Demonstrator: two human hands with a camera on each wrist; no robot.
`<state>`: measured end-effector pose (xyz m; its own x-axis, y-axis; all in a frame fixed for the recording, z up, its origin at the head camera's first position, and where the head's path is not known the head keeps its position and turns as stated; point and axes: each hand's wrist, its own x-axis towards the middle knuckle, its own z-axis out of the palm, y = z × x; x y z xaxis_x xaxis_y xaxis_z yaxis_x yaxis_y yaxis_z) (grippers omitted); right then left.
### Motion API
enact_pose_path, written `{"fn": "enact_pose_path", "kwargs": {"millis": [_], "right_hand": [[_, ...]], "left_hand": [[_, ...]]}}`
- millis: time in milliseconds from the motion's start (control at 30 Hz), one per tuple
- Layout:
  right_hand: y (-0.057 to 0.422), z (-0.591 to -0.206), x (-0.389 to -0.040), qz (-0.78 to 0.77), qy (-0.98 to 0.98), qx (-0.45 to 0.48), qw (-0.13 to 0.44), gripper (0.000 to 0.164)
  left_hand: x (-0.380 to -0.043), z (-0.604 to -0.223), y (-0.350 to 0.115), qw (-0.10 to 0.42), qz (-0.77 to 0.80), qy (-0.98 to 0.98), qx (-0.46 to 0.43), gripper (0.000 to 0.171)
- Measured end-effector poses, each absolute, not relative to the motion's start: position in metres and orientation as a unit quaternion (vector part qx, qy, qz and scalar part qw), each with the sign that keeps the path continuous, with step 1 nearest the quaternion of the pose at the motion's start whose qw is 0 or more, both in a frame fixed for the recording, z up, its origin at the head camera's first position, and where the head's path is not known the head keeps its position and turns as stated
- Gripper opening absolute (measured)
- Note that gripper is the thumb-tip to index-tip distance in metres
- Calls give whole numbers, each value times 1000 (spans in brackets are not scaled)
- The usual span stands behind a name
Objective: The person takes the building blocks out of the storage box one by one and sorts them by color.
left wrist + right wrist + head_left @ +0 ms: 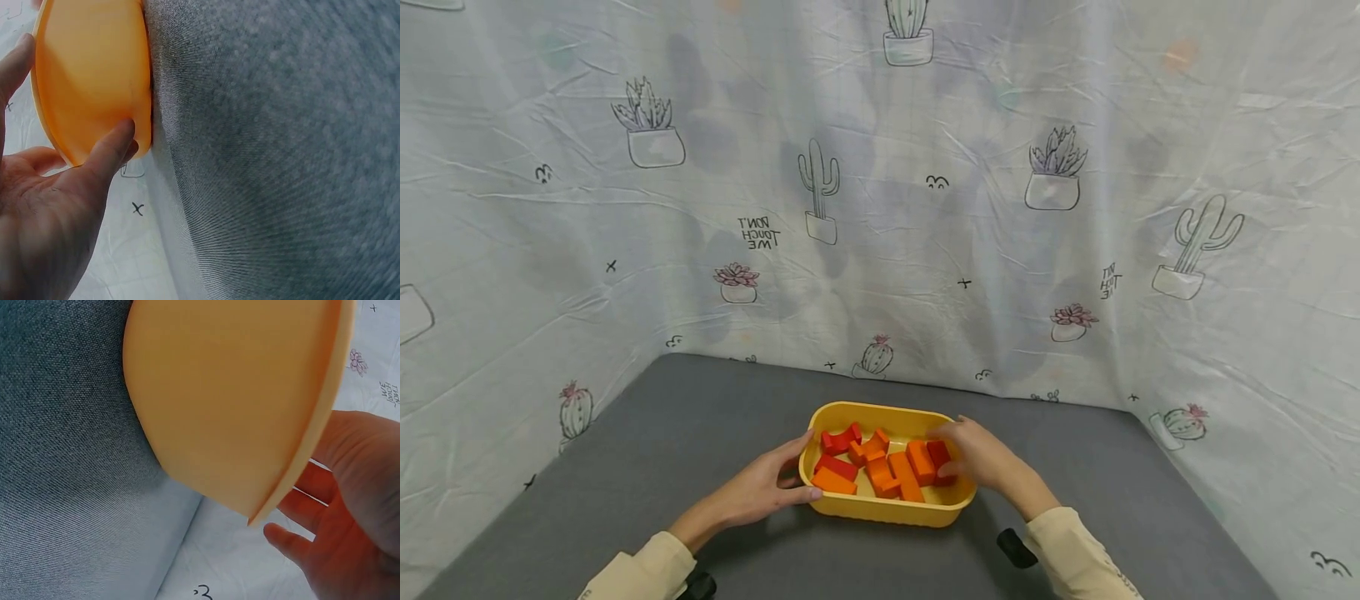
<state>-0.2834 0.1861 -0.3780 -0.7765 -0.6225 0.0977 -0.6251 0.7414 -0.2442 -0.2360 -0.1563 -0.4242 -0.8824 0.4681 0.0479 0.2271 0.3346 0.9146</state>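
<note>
A yellow plastic bin [895, 510] stands on the grey table, with several red and orange toy blocks lying loose inside. My left hand [767, 483] holds the bin's left end, its thumb along the near rim and its fingers at the far corner. In the left wrist view, fingertips press on the outer wall of the bin [94, 75]. Over the right rim reaches my right hand [981, 454], its spread thumb and fingers beside a red block [938, 458]. An orange block [921, 462] lies next to that one. From the right wrist, the bin wall [219, 394] hides some fingertips.
At the bin's left lie a red arch-shaped block [841, 437], a flat red block [837, 467] and an orange block [833, 481]. The grey tabletop [722, 408] surrounds the bin. A white cactus-print curtain [880, 250] hangs behind and along both sides.
</note>
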Motion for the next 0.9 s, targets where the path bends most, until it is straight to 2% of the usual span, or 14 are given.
{"fn": "enact_pose_path", "kwargs": {"millis": [233,567,900], "right_hand": [[186,-384,-287,109,-939,327,1,49],[184,-387,-290,122,-947,292,-59,53],[180,-387,-293,120,-949,285,-55,54]], "left_hand": [[-237,-424,-157,119,544,801,222,94],[-237,-424,-157,121,546,800,219,94],[-237,-422,-157,122,544,802,213,95]]}}
